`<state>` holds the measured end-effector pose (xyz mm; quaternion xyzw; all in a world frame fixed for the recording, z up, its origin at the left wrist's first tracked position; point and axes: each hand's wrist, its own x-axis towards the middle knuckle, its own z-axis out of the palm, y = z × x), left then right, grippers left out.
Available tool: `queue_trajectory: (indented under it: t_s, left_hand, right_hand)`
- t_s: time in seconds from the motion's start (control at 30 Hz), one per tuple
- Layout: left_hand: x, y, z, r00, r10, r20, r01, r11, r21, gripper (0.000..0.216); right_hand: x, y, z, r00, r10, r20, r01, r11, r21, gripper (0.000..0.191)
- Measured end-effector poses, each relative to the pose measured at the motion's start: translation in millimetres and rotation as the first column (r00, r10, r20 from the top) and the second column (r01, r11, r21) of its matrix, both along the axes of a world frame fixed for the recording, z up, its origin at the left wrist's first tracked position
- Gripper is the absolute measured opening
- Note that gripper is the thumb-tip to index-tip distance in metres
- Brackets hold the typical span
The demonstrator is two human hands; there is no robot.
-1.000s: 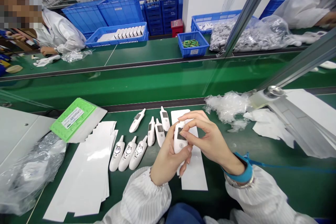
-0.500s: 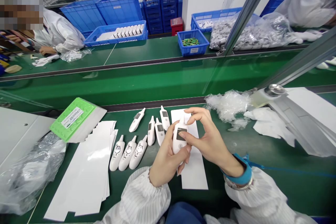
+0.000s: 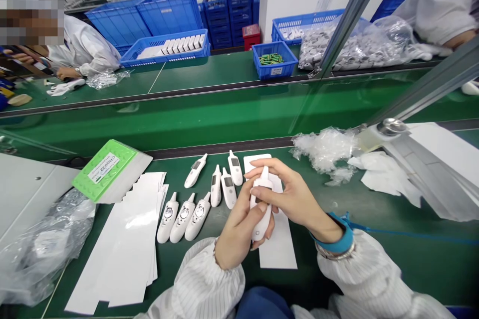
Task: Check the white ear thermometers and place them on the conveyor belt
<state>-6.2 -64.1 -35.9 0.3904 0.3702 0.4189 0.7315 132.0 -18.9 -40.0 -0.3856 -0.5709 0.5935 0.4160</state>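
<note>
Two long green bench mats cross your view, parted by a glass pane in an aluminium frame; the nearer mat is yours. Beyond the glass, blue plastic crates stand in rows, and a co-worker in a white coat bends over the far mat. On your mat, a stack of white paper strips lies beside a crumpled clear plastic bag at left, with crumpled clear film at right. A bright green plastic pack bears a white label whose code starts "CF"; the rest is too blurred to trust.

Seven white plastic ear thermometers lie in two groups just left of your hands. Your left hand cradles an eighth thermometer from below, over a white paper sheet, and your right hand closes narrowly around its upper part. Its dark screen, visible in the earlier frame, is now hidden, and its tip points away from you. A blue wrist strap circles your right wrist.
</note>
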Motion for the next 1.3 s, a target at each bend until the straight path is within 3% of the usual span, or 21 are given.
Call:
queue_trajectory:
  t_s: [0.13,0.27,0.37,0.43,0.5,0.63,0.7,0.83,0.97,1.07,1.17,1.3]
  left_hand:
    - [-0.9,1.5,-2.6,0.999,-0.025,-0.027,0.025,1.0,-0.004,0.031]
    - [1.6,2.2,-2.8,0.999,-0.038,-0.035,0.038,0.999,-0.013,0.032]
    - [-1.1,15.4,1.2,0.989,-0.006,-0.148,0.004,1.0,-0.014,0.037]
    - [-8.7,41.0,4.3,0.945,0.06,-0.321,-0.054,0.998,0.028,0.037]
    - [-21.6,83.0,5.5,0.812,0.178,-0.556,-0.145,0.984,0.104,0.035]
    - [-56.0,192.2,-0.1,0.575,0.362,-0.734,-0.3,0.928,0.222,0.026]
    - [-70.1,238.8,-5.1,0.448,0.392,-0.804,-0.339,0.906,0.253,0.027]
    - [-81.8,285.8,-17.7,0.22,0.374,-0.901,-0.352,0.892,0.284,0.033]
    - [-79.8,288.3,-28.1,-0.019,0.34,-0.94,-0.3,0.895,0.33,0.036]
    - [-76.4,274.1,-28.2,-0.14,0.337,-0.931,-0.164,0.919,0.358,0.039]
    - [-74.5,238.7,-25.6,-0.151,0.301,-0.942,0.091,0.953,0.29,0.036]
    - [-71.4,165.5,-30.2,-0.134,0.201,-0.97,0.37,0.919,0.139,0.056]
  right_hand:
    - [0.8,6.1,-2.1,1.0,-0.007,-0.03,0.005,0.999,-0.053,0.02]
    - [4.3,11.7,-6.1,1.0,-0.023,0.012,0.023,1.0,-0.01,0.02]
    - [9.8,15.9,-14.1,0.992,-0.122,0.044,0.119,0.991,0.069,0.024]
    - [16.4,18.6,-23.9,0.977,-0.214,0.02,0.212,0.975,0.061,0.027]
    - [25.0,19.3,-36.8,0.954,-0.299,0.016,0.299,0.954,0.018,0.029]
    - [42.8,9.2,-67.8,0.903,-0.412,0.119,0.419,0.907,-0.041,0.035]
    - [49.6,-1.3,-84.0,0.876,-0.444,0.191,0.459,0.888,-0.042,0.036]
    - [57.7,-21.1,-112.6,0.835,-0.452,0.313,0.491,0.869,-0.056,0.036]
    - [61.4,-27.6,-126.1,0.823,-0.428,0.373,0.479,0.876,-0.053,0.032]
    - [62.8,-25.2,-127.2,0.82,-0.427,0.38,0.478,0.877,-0.045,0.031]
    - [62.7,-21.5,-126.2,0.827,-0.414,0.381,0.468,0.882,-0.056,0.034]
    - [60.2,-18.3,-124.9,0.823,-0.413,0.39,0.482,0.871,-0.094,0.04]
